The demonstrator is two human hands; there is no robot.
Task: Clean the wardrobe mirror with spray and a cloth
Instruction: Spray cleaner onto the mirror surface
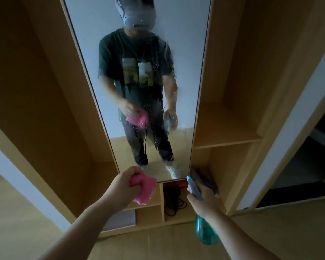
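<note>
Nearest, a spray bottle (204, 231) is grasped by the right grip (201, 200), whose fingers are curled round its neck. The teal body hangs below the wrist and the nozzle is pointed up and forward at the lower edge of the glass, presumably so the trigger can be worked without turning the wrist. Beside it, a pink cloth (144, 188) is bunched and clenched in the left grip (127, 182). A loose fold is left hanging, which is judged to give a padded face for wiping. Both are held over the floor (158, 246), short of the wardrobe (233, 81) and not touching it.

Beyond the hands, low cubbies are seen under the glass, one holding a dark coil of cable (174, 201). Above them the mirror (188, 53), the thing to be cleaned, is set upright between two open compartments. Droplets and runs (154, 76) are scattered down its centre-right part, so wiping is judged the step due. The thin frame edges at either side, and the shelf (227, 136) just right of the frame, are to be minded. Open room is offered in front and to the left.
</note>
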